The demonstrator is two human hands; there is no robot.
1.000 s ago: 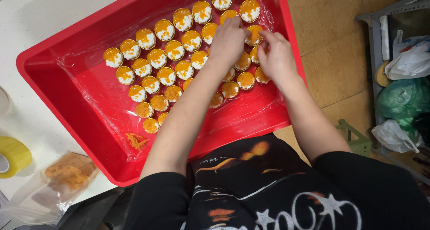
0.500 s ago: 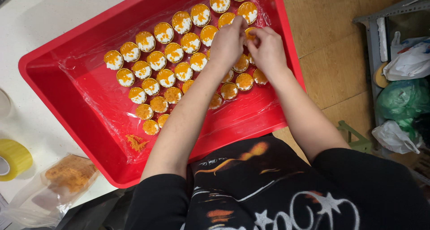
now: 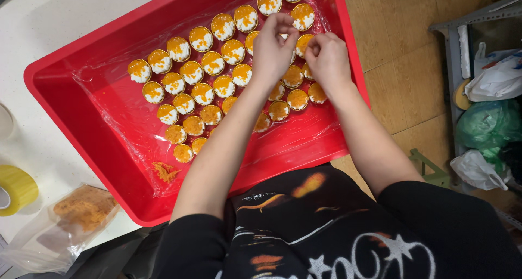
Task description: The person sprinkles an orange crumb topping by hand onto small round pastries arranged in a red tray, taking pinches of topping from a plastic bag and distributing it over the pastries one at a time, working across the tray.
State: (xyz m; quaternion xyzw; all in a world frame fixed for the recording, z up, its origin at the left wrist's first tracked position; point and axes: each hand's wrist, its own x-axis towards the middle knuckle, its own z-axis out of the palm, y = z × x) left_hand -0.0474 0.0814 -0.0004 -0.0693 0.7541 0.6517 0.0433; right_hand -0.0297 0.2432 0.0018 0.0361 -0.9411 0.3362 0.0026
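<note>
We hold both hands over the far right part of a red tray (image 3: 65, 102) that sits on a white counter (image 3: 60, 18) and is lined with clear plastic film (image 3: 304, 140). Rows of small round snacks (image 3: 202, 93), each topped with orange and white, lie on the film in slanting lines from the near left to the far right corner. Our left hand (image 3: 273, 49) is curled with its fingers (image 3: 284, 24) bent inward and pinched together above the snacks in the far rows; our right hand (image 3: 328, 59) sits just beside it, its fingers (image 3: 314, 46) likewise drawn together. Both sets of fingers are closed in a pinch, but we cannot tell what, if anything, they grip, since the fingertips hide it. A small heap of orange crumbs (image 3: 163, 171) lies on the film near the tray's near left corner. On the counter to the left rest a roll of yellow tape (image 3: 16, 189) and a clear plastic bag (image 3: 65, 219) of brownish shreds. To the right, over the wooden floor (image 3: 402, 67), stands a grey rack (image 3: 454, 50) with plastic bags (image 3: 489, 126).
</note>
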